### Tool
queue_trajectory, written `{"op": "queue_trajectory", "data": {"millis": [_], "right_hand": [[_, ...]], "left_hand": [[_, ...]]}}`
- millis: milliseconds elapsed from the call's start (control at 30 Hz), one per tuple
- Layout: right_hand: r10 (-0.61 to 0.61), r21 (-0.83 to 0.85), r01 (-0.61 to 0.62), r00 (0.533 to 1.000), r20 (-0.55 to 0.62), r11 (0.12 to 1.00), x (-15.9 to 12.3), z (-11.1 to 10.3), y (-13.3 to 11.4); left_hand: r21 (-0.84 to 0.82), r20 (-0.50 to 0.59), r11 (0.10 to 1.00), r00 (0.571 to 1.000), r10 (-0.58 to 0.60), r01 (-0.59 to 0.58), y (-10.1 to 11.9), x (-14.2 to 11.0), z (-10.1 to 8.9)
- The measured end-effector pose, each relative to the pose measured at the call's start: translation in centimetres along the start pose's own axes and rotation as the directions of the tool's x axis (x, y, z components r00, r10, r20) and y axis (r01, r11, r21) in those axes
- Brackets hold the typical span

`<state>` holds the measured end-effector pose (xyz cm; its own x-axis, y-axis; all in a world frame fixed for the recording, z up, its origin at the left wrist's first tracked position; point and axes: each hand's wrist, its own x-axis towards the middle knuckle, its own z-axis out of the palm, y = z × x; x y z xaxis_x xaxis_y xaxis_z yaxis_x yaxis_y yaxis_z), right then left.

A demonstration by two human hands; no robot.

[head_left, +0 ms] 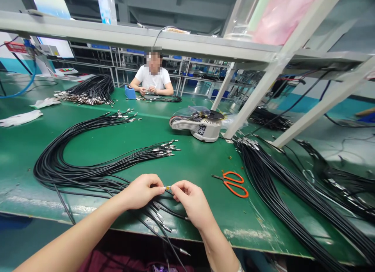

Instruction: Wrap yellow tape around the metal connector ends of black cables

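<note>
My left hand [145,190] and my right hand [189,199] meet above the front of the green table. Between their fingertips is a small metal cable connector [167,188] with a yellowish band. My left thumb and fingers pinch one end, and my right fingers are closed at the other end. Beneath and around the hands run black cables [117,183] with silver tips, some hanging over the table's front edge. A curved bundle of similar cables [55,151] spreads to the left. Orange-handled scissors [236,184] lie right of my right hand.
A round tape dispenser [205,127] stands by the shelf post [249,88]. More cable bundles [272,178] line the right side, and another pile [93,88] lies far left near white gloves [22,118]. Across the table, a person [152,78] handles cables beside a blue box [130,93].
</note>
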<state>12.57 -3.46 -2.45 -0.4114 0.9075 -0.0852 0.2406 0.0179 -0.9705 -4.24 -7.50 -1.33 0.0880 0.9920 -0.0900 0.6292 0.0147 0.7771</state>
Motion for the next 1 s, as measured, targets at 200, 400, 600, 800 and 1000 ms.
{"op": "queue_trajectory", "data": {"millis": [200,400,600,800,1000], "right_hand": [[0.073,0.075,-0.072,0.997,-0.008,0.995,0.2,0.1,0.3],[0.057,0.123,-0.054,0.998,-0.019,0.991,0.2,0.4,-0.4],[0.028,0.129,-0.023,0.999,-0.039,0.991,0.1,0.7,-0.4],[-0.064,-0.031,0.063,0.998,-0.016,0.998,-0.3,0.0,-0.2],[-0.083,-0.084,0.082,0.997,-0.009,0.993,-0.7,-0.1,-0.2]], "left_hand": [[-0.028,-0.032,1.000,0.999,0.002,-0.003,0.0,-0.1,0.4],[-0.144,-0.007,0.990,1.000,-0.009,0.008,-0.3,0.1,0.5],[-0.248,-0.017,0.968,0.999,-0.038,0.033,-0.5,0.2,0.6],[-0.138,-0.055,0.990,0.998,-0.028,0.021,0.5,-0.3,0.4],[0.057,-0.116,0.997,0.992,0.052,-0.046,1.1,-0.5,1.1]]}}
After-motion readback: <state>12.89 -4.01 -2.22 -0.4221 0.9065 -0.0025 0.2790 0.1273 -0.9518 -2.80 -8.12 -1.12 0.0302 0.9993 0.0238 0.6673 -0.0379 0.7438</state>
